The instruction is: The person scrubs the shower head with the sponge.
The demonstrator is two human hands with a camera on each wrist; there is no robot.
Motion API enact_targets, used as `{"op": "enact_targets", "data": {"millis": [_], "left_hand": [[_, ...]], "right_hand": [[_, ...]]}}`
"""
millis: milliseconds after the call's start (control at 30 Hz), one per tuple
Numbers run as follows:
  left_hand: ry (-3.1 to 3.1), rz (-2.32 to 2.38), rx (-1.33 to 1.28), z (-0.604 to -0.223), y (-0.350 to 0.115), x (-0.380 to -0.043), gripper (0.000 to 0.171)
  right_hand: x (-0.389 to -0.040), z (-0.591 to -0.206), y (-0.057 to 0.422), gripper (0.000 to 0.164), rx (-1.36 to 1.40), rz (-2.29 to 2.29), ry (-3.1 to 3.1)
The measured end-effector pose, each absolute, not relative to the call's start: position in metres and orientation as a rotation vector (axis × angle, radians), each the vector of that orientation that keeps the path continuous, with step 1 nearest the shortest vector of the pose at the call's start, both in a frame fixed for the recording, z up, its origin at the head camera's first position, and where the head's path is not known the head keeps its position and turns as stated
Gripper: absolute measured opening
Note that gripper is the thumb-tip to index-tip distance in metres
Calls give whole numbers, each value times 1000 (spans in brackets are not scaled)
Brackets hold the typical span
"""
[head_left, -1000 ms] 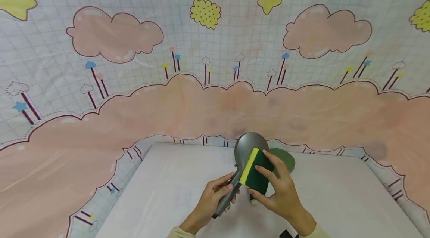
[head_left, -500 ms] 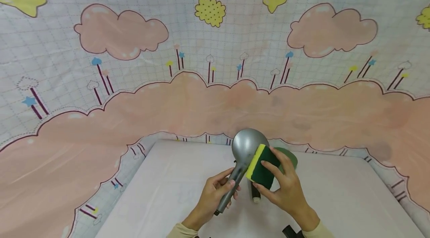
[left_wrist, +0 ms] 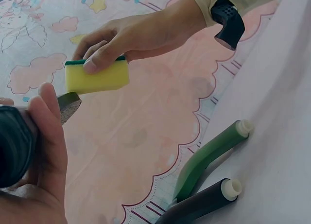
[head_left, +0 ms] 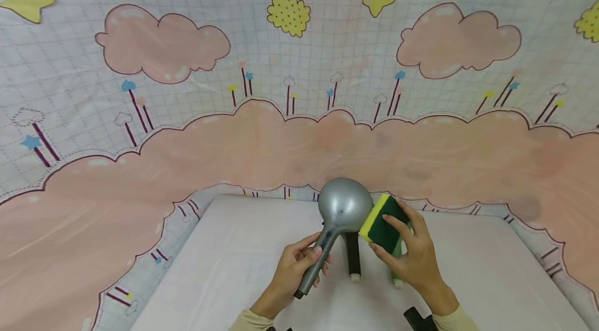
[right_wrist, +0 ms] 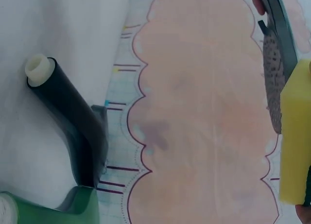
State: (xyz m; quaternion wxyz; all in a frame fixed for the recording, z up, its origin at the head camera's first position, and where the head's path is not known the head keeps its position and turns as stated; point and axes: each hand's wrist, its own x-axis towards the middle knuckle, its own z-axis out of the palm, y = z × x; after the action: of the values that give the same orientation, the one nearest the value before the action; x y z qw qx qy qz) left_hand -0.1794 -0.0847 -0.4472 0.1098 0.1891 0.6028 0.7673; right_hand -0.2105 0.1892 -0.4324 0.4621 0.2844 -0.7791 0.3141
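My left hand (head_left: 290, 271) grips the handle of a grey shower head (head_left: 345, 203), tilted with its round head up and its smooth back facing the head camera. With thumb and fingertips, my right hand (head_left: 416, 253) pinches a sponge (head_left: 386, 224), yellow on one side and dark green on the other. The sponge's yellow side sits right at the right edge of the round head. In the right wrist view, the speckled spray face (right_wrist: 272, 78) of the shower head shows close to the sponge. Part of the handle is hidden by left-hand fingers.
Behind the hands, a dark shower handle (head_left: 353, 258) and a green one (left_wrist: 209, 153) lie on the white table (head_left: 234, 253). A black wrist device (left_wrist: 229, 25) sits at the right sleeve. Cloud-patterned cloth (head_left: 262, 149) hangs behind the table.
My right hand and the sponge have moved right, from over the handle and head to the head's edge. The shower head has turned so more of its rounded back shows.
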Motion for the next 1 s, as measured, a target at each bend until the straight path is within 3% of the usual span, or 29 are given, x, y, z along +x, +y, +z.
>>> {"op": "enact_targets", "data": {"millis": [533,1000], "left_hand": [[1725,2398,397,-443,-62,-184,52],[1800,2266,432,-445,-65,-187,55]], "right_hand": [[-205,-436,169,60,767,772,-1916],[-204,-434,159,59,840,747,-1907]]}}
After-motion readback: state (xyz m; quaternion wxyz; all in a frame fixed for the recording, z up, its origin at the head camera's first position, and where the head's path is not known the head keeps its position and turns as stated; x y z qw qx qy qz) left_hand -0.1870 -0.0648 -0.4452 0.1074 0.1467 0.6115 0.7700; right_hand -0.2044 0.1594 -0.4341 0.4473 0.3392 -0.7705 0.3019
